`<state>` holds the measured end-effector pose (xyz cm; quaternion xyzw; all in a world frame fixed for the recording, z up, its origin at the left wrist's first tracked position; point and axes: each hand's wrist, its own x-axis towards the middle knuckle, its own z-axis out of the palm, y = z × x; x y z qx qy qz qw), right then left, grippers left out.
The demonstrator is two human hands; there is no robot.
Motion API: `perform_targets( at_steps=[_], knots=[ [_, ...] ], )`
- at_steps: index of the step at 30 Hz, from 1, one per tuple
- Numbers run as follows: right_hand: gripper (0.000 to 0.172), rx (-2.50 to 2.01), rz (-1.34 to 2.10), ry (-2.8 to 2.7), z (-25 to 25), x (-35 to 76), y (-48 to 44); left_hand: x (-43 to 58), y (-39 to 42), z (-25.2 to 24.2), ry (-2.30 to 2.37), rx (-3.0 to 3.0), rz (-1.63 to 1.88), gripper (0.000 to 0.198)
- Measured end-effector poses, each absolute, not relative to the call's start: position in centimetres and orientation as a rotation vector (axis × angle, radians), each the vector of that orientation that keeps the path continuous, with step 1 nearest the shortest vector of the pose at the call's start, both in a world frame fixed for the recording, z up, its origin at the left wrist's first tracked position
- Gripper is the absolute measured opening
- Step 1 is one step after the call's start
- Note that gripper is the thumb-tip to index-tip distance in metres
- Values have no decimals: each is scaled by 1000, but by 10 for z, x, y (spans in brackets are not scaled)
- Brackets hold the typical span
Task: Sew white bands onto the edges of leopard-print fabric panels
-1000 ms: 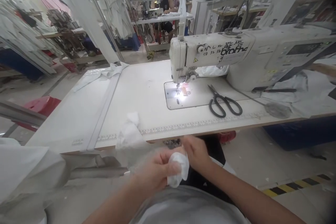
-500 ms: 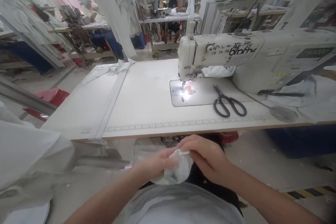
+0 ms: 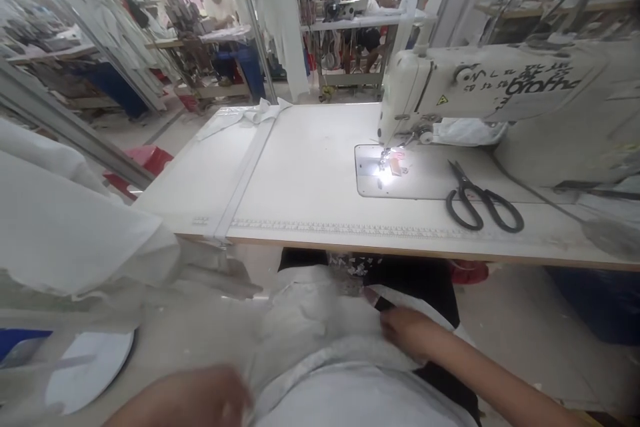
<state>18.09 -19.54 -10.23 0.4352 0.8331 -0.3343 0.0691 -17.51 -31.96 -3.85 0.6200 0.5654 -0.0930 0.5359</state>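
Observation:
Pale fabric (image 3: 310, 307) lies spread over the lap, below the front edge of the sewing table. My right hand (image 3: 413, 333) is at its right side, with curled fingers closed on the cloth, their tips partly hidden. My left hand (image 3: 200, 395) is low at the bottom left, near the fabric's left side. Motion smears its fingers, so their grip does not show. Ahead stands the white sewing machine (image 3: 465, 87), its lamp lighting the needle plate (image 3: 367, 177). Black-handled scissors (image 3: 483, 200) lie on the table, right of the needle.
A printed ruler (image 3: 340, 227) runs along the front of the white table (image 3: 300, 167). A pale strip (image 3: 250, 170) crosses its left part, with crumpled cloth (image 3: 263, 111) at the back. White cloth (image 3: 75, 213) hangs at left. Two people sit at machines in the background.
My hands have moved apart from the bunched cloth they held together. The left went down and left, the right slightly right. The fabric now spreads over the lap. The view has turned left.

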Motion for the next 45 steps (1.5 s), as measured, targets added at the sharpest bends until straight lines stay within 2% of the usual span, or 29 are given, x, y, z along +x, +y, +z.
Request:
perform_targets(
  at_steps=[4, 6, 8, 11, 15, 18, 22, 25, 30, 32, 34, 36, 38, 40, 42, 45],
  knots=[
    [23, 1391, -933, 2658, -102, 135, -168, -170, -262, -90, 1826, 1741, 420, 38],
    [20, 1360, -922, 2731, -99, 102, -164, -166, -235, -111, 1866, 1802, 525, 45],
    [17, 1346, -885, 2773, -101, 69, -169, -161, -222, -127, 1825, 1845, 547, 38],
    [31, 1376, -810, 2797, -110, 33, -175, -154, -219, -140, 1813, 1900, 595, 24],
    [22, 1423, -798, 2781, -120, 25, -161, -150, -217, -143, 1910, 1877, 661, 20],
    [19, 1439, -870, 2777, -117, 41, -149, -142, -212, -131, 1953, 1812, 722, 23],
    [29, 1423, -1025, 2816, -104, 51, -149, -118, -210, -92, 1821, 1805, 701, 23],
    [28, 1459, -1126, 2786, -104, 52, -149, -101, -210, -60, 1695, 1857, 656, 22],
    [42, 1516, -1338, 2699, -100, 97, -143, -133, -217, -26, 1632, 1766, 257, 17],
    [35, 1446, -1456, 2699, -82, 125, -146, -166, -213, -7, 1646, 1741, 20, 17],
    [20, 1349, -1619, 2689, -53, 143, -150, -194, -196, 24, 1807, 1791, -113, 20],
    [20, 1196, -2025, 2568, -22, 144, -151, -202, -163, 64, 2292, 1884, -71, 28],
    [29, 1014, -2564, 2281, 1, 131, -149, -183, -117, 96, 2600, 1990, 265, 33],
    [33, 876, -2947, 1975, 5, 116, -147, -143, -69, 106, 2343, 2165, 610, 39],
    [31, 866, -3067, 1835, -9, 110, -149, -100, -29, 92, 2098, 2268, 678, 43],
    [18, 1117, -2831, 1911, -53, 125, -162, -61, -5, 46, 1903, 2350, 566, 53]
  ],
)
